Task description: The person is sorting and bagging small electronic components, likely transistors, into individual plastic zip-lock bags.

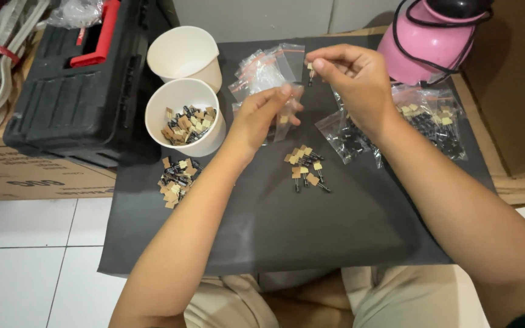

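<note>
Above the dark mat (287,231), the left hand (262,118) held a small clear bag (288,112) open-mouthed while the right hand (350,82) pinched one small component (310,73) over it.

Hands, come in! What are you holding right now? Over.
Left hand holds small clear bag. Right hand pinches one small black part. Loose parts pile on mat between arms.

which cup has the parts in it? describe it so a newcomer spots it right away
Start at the black toolbox on the left; two white paper cups stand against its right side, on the dark mat. The nearer cup, just left of the left hand, holds small black components with tan tabs. The cup behind it is empty.
</note>
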